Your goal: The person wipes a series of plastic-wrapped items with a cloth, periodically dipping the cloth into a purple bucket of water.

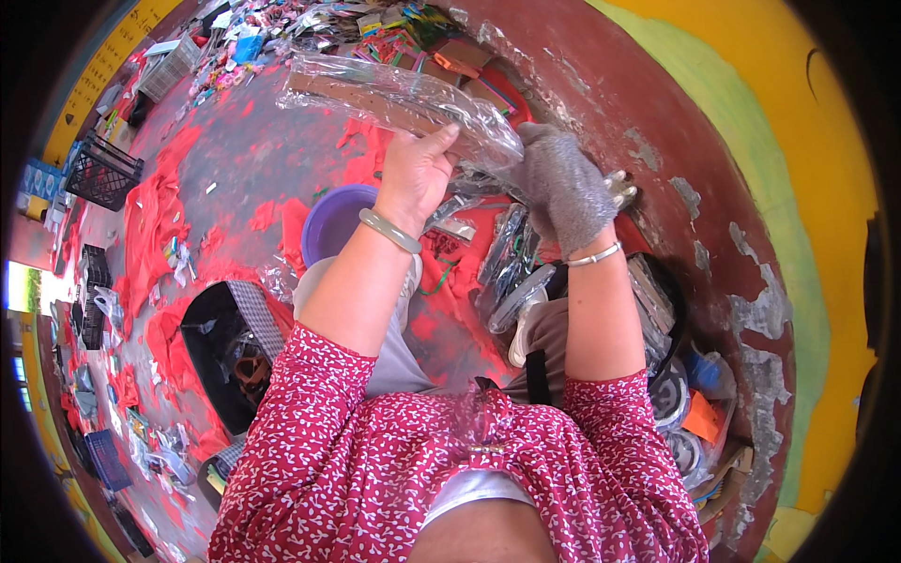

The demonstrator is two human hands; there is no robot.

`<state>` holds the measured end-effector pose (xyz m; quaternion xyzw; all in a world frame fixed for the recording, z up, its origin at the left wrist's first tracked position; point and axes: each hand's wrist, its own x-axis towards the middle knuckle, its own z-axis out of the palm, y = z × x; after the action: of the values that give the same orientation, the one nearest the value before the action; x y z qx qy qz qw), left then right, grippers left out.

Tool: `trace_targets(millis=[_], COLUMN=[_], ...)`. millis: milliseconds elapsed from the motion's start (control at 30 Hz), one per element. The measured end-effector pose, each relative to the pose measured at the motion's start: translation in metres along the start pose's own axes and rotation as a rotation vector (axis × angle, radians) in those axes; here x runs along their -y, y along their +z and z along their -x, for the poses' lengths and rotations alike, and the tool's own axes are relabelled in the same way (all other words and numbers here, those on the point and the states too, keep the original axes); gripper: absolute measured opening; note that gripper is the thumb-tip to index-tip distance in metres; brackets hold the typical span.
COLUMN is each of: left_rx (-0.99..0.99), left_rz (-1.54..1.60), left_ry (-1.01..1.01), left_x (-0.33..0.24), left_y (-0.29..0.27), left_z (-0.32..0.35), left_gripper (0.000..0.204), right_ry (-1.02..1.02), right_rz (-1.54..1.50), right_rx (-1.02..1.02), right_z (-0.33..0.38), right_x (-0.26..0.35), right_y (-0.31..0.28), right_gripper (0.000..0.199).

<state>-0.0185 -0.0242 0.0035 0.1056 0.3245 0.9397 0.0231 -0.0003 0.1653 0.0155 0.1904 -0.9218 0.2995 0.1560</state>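
A long clear plastic bag (324, 77) with a flat brown strip like cardboard inside is held up in front of me, slanting down to the right. My left hand (413, 174), bare with a pale bangle at the wrist, pinches the bag's lower edge between thumb and fingers. My right hand (566, 192) wears a grey knitted glove and is closed at the bag's right end; its fingertips are partly hidden. Below the hands lie several dark packets in clear plastic (507, 253), close to my feet.
A purple basin (319, 225) stands left of my legs, with an open black container (211, 324) nearer. Black crates (103, 174) line the far left. Mixed small goods (300, 23) are heaped at the back. A peeling red wall (657, 122) rises along the right. Red cloth (155, 244) covers parts of the floor.
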Motion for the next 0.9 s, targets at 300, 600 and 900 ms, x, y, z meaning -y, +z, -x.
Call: trace_targets(millis=[300, 600, 900], left_rx=[0.083, -0.002, -0.038], left_rz=[-0.105, -0.015, 0.036], left_ry=[-0.045, -0.134, -0.077], left_x=[0.017, 0.027, 0.019], left_y=[0.01, 0.01, 0.007], left_z=[0.008, 0.01, 0.009], left_gripper=[0.035, 0.029, 0.027], right_ry=[-0.188, -0.029, -0.195], right_rz=[-0.382, 0.516, 0.145], right_rx=[0.039, -0.036, -0.161], right_z=[0.0, 0.01, 0.014], right_x=[-0.041, 0.02, 0.017], right_y=[0.057, 0.019, 0.011], right_gripper=[0.023, 0.016, 0.031])
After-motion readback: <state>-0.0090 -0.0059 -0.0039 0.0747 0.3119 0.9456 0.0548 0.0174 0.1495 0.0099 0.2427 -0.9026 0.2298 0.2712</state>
